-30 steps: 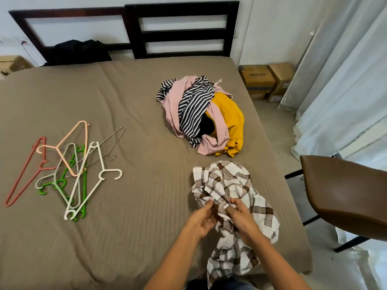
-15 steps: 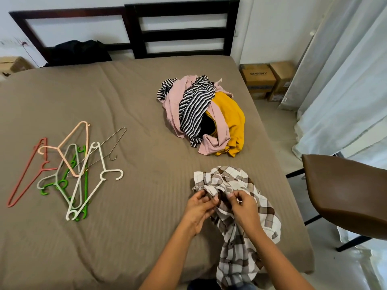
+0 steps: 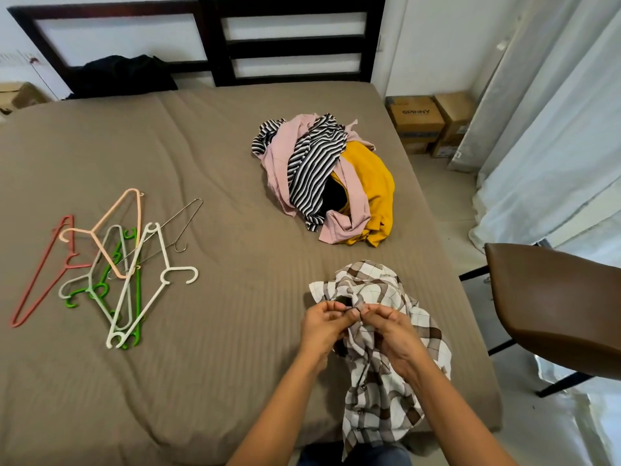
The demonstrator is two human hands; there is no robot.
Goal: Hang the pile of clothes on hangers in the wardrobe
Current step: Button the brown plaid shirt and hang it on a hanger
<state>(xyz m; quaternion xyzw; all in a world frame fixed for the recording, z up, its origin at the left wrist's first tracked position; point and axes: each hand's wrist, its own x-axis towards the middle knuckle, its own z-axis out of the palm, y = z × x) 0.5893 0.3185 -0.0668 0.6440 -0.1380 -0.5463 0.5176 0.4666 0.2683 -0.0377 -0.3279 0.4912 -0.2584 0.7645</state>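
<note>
While the left hand (image 3: 323, 326) and right hand (image 3: 392, 332) each pinch its bunched top edge, the brown-and-white checked cotton shirt (image 3: 379, 290) lies at five o'clock on the taupe ribbed bedspread (image 3: 208, 348). Best to shake it open and flat before reaching for the tangled plastic hangers (image 3: 163, 253) at nine o'clock.

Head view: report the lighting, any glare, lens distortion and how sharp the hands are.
Head view: soft daylight comes through the curtains at right, leaving only faint shadows on the bed and no glare. The head view's wide lens tilts and bows the headboard. The left hand and right hand, pinching the plaid shirt, are reasonably sharp, with fine detail slightly smeared.
</note>
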